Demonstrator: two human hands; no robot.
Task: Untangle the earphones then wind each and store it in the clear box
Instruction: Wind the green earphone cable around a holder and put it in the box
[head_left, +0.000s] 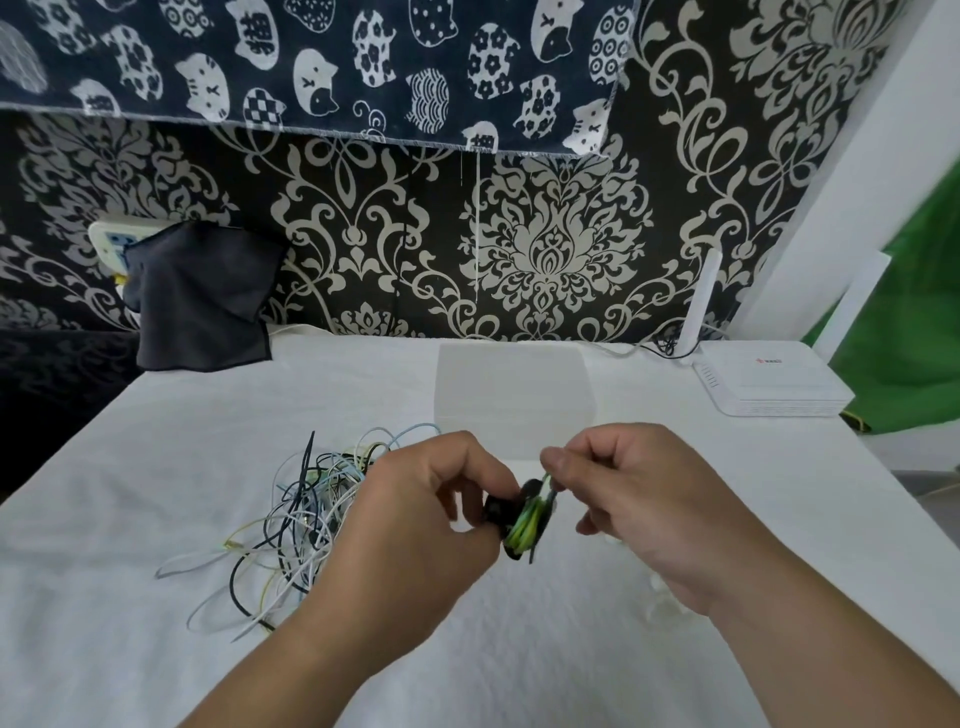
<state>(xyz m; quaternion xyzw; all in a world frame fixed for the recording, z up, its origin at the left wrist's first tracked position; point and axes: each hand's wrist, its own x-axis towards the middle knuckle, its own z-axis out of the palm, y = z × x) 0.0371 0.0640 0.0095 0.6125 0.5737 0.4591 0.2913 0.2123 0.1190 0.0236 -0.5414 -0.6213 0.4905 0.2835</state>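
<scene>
both hands on a green-and-black earphone coil (522, 525)
left hand (415, 525) curls round it; right hand (639, 499) pinches its cord end. red mark on the router (769, 387), perhaps a logo, unreadable.

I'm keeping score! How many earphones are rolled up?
1: the green-and-black bundle, gripped by the left hand, its wire pinched by the right hand. Others sit in the tangled pile; more may be hidden.

- My left hand (415, 525) was raised, fingers curled, pinching a coil (522, 525).
- My right hand (639, 499), just beside it, pinched a strand of that coil.
</scene>
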